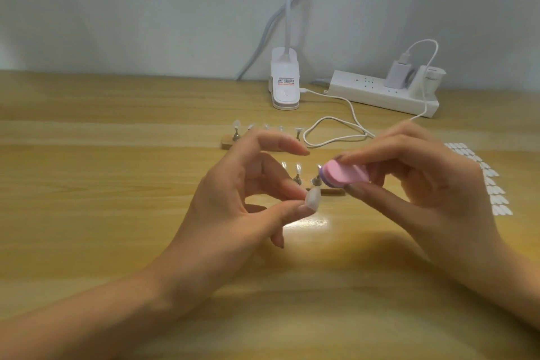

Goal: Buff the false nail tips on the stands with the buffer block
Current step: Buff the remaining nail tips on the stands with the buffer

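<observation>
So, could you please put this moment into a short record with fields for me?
left hand: pinches a nail tip, thumb and finger
right hand: holds the pink buffer block beside that tip; contact unclear
far stand: five tips in a row
near stand: partly hidden behind the hands
back of table: clip lamp, power strip
right edge: rows of spare tips

Left hand raised, palm facing right, thumb and one finger pinching a nail tip, index extended above. Right hand opposite, fingers on top and thumb beneath, gripping buffer block. Forearms enter from the bottom corners.
</observation>
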The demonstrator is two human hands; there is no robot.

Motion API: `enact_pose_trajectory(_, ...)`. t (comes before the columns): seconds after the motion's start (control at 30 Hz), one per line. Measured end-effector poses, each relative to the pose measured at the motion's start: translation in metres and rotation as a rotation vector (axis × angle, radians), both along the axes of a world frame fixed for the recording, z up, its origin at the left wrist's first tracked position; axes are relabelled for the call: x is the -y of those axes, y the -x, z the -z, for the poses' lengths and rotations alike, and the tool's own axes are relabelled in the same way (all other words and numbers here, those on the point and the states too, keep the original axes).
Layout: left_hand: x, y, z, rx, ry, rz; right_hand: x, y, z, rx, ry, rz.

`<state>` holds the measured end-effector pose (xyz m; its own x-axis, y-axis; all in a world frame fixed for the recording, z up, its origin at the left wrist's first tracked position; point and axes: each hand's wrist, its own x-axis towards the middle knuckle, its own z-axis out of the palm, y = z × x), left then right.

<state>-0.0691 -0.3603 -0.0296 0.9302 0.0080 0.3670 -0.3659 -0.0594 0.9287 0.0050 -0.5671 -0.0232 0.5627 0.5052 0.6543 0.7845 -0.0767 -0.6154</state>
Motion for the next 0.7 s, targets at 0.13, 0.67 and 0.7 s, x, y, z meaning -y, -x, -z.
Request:
enact_pose_trajectory(0.13, 0.001, 0.000, 0.000, 0.014, -0.004, 0.035, -0.005, 0.006, 0.003, -0.002, 0.006, -0.080)
enact_pose_trajectory(0.67, -0.028, -0.018, -0.008, 0.051, 0.090, -0.089, 0.013, -0.014, 0.009, -0.017, 0.084, 0.036)
enact_pose_trajectory(0.7, -0.033, -0.022, -0.008, 0.041, 0.075, -0.127, 0.013, -0.015, 0.011, -0.014, 0.098, 0.029)
